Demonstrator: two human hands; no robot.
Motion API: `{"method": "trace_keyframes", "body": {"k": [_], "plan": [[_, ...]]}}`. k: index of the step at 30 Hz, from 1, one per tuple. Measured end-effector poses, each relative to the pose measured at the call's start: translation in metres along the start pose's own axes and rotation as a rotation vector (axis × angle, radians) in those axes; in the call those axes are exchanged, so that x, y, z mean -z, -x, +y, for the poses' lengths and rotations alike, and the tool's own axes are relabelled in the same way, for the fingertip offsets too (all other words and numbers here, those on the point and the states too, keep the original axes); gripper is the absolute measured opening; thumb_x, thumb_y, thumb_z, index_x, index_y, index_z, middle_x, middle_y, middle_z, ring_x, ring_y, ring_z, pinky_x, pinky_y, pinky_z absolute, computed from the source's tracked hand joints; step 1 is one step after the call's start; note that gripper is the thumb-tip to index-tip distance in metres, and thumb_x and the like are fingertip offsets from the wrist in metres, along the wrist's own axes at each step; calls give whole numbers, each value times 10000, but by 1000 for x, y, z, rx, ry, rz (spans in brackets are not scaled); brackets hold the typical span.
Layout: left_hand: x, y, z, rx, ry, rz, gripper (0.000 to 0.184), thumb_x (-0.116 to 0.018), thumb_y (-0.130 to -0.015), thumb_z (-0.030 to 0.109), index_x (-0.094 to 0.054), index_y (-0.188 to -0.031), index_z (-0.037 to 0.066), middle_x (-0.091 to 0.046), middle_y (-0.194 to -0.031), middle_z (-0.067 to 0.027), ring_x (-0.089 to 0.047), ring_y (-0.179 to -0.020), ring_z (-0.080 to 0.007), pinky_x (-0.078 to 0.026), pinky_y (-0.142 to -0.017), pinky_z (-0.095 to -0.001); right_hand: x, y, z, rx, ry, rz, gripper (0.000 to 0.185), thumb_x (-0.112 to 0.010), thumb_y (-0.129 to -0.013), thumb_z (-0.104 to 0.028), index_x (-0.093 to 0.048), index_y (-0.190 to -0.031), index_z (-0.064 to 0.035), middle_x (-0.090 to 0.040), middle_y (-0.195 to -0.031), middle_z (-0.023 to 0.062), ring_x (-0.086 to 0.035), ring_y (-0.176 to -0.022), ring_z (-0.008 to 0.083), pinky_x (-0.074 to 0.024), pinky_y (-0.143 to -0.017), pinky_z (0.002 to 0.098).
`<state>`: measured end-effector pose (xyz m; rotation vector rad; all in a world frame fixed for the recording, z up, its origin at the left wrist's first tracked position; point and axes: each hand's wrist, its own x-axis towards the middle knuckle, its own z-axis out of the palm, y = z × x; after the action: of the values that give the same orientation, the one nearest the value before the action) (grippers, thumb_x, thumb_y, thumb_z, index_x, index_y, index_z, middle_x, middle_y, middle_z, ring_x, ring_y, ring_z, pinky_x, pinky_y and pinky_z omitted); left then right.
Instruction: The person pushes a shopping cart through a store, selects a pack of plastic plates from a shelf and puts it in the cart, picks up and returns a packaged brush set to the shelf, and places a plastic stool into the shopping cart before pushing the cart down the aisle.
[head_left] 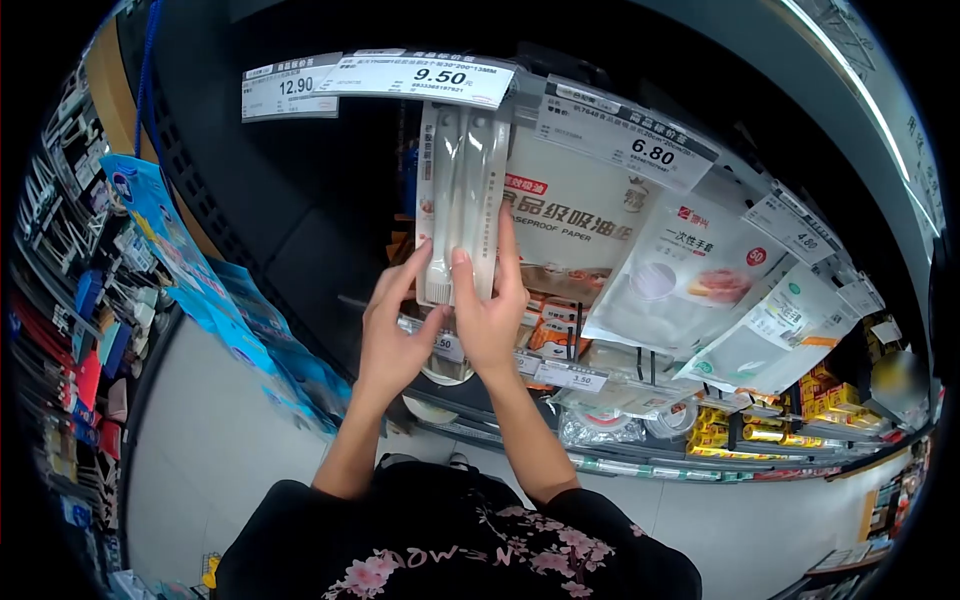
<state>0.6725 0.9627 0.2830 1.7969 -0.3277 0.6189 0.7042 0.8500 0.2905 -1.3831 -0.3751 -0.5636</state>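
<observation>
Well, both hands have a slim clear package (473, 170) between them, the left hand (393, 325) with fingertips at its lower left edge, the right hand (490, 310) gripping the right edge, thumb laid across the front. The package stands lengthwise away from the person, its far end reaching the 9.50 price tag (415, 79) beyond the grip; whether a hook bears it there, I can't quite make out. Just right of the grip is the greaseproof paper pack (575, 215), and farther right the white glove pack (690, 265). Well apart, left of the grip, hang blue packages (190, 255), with pale floor tiles (215, 420) lower down behind them.
</observation>
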Motion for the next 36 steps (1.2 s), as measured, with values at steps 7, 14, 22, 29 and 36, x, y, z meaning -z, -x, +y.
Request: {"method": "trace_keyframes", "body": {"k": [7,14,22,29,36], "plan": [[0,2,-20,11,-61,-75,686,-672,-808,-63,-482,-1440,123,-603,-1103,-133,-618,-973,-228,-530,-817,-305,-8,32,31,-40,-65,147,474,-607,-959,-93,-448,-1373,73,-634,-1169,147,-625,-969,144,-511,-841,272],[3,26,-35,148,129,-122,644,-641,-870,-14,-443,-1466,125,-643,-1003,-122,-658,-864,-159,-550,-789,-301,-9,70,37,-193,-187,187,274,-646,-948,-107,-608,-1185,25,-680,-1030,84,-625,-870,70,-499,-654,195],[11,78,-57,186,217,-184,357,-629,-870,-20,-621,-1225,10,-683,-952,-143,-658,-815,-171,-529,-746,-300,-18,116,34,-303,-54,129,314,-626,-955,-99,-599,-1252,0,-669,-930,37,-610,-819,63,-501,-665,201],[23,119,-70,411,517,-310,327,-629,-896,-1,-602,-1220,-35,-698,-1024,-114,-683,-922,-164,-537,-791,-286,2,163,25,-438,41,52,317,-630,-945,-72,-598,-1253,0,-668,-1009,42,-616,-906,84,-518,-752,231],[32,133,-57,529,799,-790,724,-746,-820,13,-410,-1461,29,-472,-1435,-150,-533,-1253,-230,-488,-975,-337,68,206,-22,-489,170,-170,749,-759,-833,-167,-395,-1478,-53,-369,-1529,117,-404,-1370,232,-365,-1106,402]]}}
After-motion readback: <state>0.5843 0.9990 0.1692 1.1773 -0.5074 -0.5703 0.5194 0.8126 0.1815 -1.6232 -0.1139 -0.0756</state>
